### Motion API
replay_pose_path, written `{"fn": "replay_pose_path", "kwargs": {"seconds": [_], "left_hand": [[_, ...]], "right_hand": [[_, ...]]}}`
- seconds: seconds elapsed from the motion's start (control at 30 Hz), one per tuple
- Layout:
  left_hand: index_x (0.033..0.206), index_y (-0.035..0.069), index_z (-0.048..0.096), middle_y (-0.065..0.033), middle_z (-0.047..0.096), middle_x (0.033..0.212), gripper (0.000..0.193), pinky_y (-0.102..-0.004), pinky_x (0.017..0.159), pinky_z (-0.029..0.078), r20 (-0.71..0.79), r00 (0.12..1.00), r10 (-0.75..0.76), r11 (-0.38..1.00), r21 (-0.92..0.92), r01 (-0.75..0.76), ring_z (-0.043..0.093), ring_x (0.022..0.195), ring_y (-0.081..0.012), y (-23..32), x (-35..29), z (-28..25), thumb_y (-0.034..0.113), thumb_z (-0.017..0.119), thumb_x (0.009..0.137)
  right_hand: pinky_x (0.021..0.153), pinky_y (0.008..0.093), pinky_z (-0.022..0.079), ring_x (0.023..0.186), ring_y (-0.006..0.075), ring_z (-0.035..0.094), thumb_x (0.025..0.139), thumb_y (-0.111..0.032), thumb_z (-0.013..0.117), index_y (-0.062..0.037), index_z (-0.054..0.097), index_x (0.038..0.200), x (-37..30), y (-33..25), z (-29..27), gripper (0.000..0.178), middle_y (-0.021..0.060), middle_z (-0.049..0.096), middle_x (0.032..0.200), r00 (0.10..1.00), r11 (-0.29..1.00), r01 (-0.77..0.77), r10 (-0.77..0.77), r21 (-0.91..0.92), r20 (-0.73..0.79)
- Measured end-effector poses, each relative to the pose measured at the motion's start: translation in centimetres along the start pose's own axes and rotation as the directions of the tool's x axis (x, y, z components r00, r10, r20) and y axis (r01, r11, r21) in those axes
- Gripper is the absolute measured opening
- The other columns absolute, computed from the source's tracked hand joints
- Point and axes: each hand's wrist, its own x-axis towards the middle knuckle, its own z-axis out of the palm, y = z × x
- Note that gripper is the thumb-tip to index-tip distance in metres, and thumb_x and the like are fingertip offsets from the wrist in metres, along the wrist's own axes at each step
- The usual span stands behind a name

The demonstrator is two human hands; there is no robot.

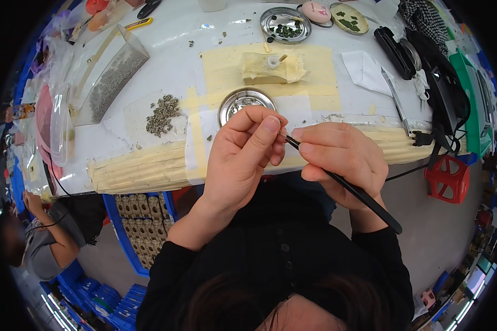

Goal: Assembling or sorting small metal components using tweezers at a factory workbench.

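Over the table's near edge, my left hand (pixel 240 151) is closed in a pinch, thumb against forefinger. Whatever sits between those fingertips is too small to name. My right hand (pixel 345 157) grips slim black tweezers (pixel 364 199), their tip touching or almost touching the left fingertips. Just beyond the left hand stands a round steel dish (pixel 224 106) with small pieces in it, partly hidden by that hand. Farther back, a block wrapped in yellowish tape (pixel 254 70) bears a small white cup (pixel 273 62).
A pile of small grey-green parts (pixel 161 115) lies left, near a clear bin (pixel 113 71) of similar parts. At the back are a steel tray (pixel 266 26) and a cream dish (pixel 339 12) with dark green pieces. A utility knife (pixel 395 102) lies right. Another person (pixel 52 243) sits left.
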Motion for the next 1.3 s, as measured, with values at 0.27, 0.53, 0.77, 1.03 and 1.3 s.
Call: {"fn": "replay_pose_path", "kwargs": {"seconds": [0.27,0.53,0.77,1.03,1.3], "left_hand": [[0.097,0.002,0.056,-0.0036,0.060,0.081,0.014,-0.0202,0.061,0.043,0.025,0.998,0.050,0.999,-0.007,-0.050,0.053,0.069,-0.0065,-0.3,0.1,-0.4,0.015,0.054,0.091],[0.097,0.002,0.055,-0.0057,0.062,0.082,0.012,-0.0194,0.059,0.043,0.087,0.994,0.069,0.997,-0.027,-0.066,0.054,0.069,-0.0069,-0.5,0.1,-0.5,0.013,0.052,0.092],[0.098,0.003,0.056,-0.0053,0.062,0.081,0.012,-0.0182,0.055,0.042,0.142,0.989,0.049,0.998,-0.034,-0.045,0.053,0.064,-0.0069,-0.5,0.3,-1.1,0.013,0.053,0.092],[0.097,0.002,0.056,-0.0057,0.062,0.079,0.012,-0.0182,0.052,0.042,0.162,0.987,0.022,0.999,-0.043,-0.015,0.052,0.061,-0.0068,-0.4,0.3,-1.2,0.013,0.054,0.091],[0.097,0.002,0.056,-0.0059,0.062,0.079,0.012,-0.0178,0.052,0.042,0.163,0.987,0.020,0.999,-0.041,-0.013,0.052,0.061,-0.0069,-0.4,0.3,-1.2,0.013,0.054,0.091]], "right_hand": [[0.067,0.0262,0.051,0.074,0.0172,0.063,0.088,-0.011,0.057,0.0048,0.057,0.094,-1.1,-0.6,0.5,0.017,0.0124,0.062,0.088,0.875,0.781,-0.346,0.469,0.520,-0.123],[0.066,0.0274,0.056,0.073,0.0180,0.066,0.095,-0.020,0.046,0.0043,0.052,0.092,-0.4,-0.4,0.8,0.025,0.0116,0.061,0.083,0.700,0.446,-0.501,0.713,0.742,0.045],[0.066,0.0274,0.056,0.073,0.0178,0.066,0.095,-0.022,0.046,0.0041,0.052,0.092,-0.5,0.1,0.4,0.027,0.0130,0.062,0.082,0.700,0.379,-0.518,0.703,0.767,0.125],[0.066,0.0258,0.055,0.072,0.0164,0.066,0.095,-0.022,0.046,0.0032,0.053,0.091,-0.8,0.6,0.4,0.027,0.0131,0.064,0.082,0.703,0.342,-0.531,0.688,0.775,0.178],[0.067,0.0250,0.054,0.073,0.0149,0.065,0.096,-0.022,0.045,0.0022,0.054,0.091,-1.0,0.8,0.7,0.026,0.0112,0.064,0.082,0.692,0.304,-0.533,0.693,0.790,0.200]]}}
